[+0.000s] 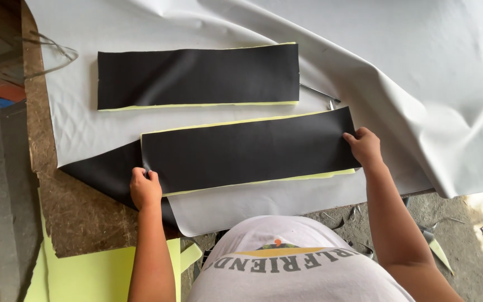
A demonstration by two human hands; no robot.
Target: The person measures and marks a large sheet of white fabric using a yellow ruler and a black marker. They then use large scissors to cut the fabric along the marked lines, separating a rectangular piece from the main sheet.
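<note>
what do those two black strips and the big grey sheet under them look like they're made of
Black strips: likely matte leatherette bonded to yellow foam, judging by the pale yellow edges. Grey sheet: seemingly flexible vinyl or coated fabric; it creases softly, and a folded corner shows black.

A long black strip (247,152) backed with yellow foam lies flat on the grey sheet (420,72), near its front edge, slightly tilted, right end farther back.

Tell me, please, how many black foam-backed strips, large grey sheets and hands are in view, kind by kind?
Black strips with yellow foam backing: 2, the far strip and the near strip
Grey sheet: 1
Hands: 2, the left hand and the right hand, both holding the near strip
Total: 5
</note>
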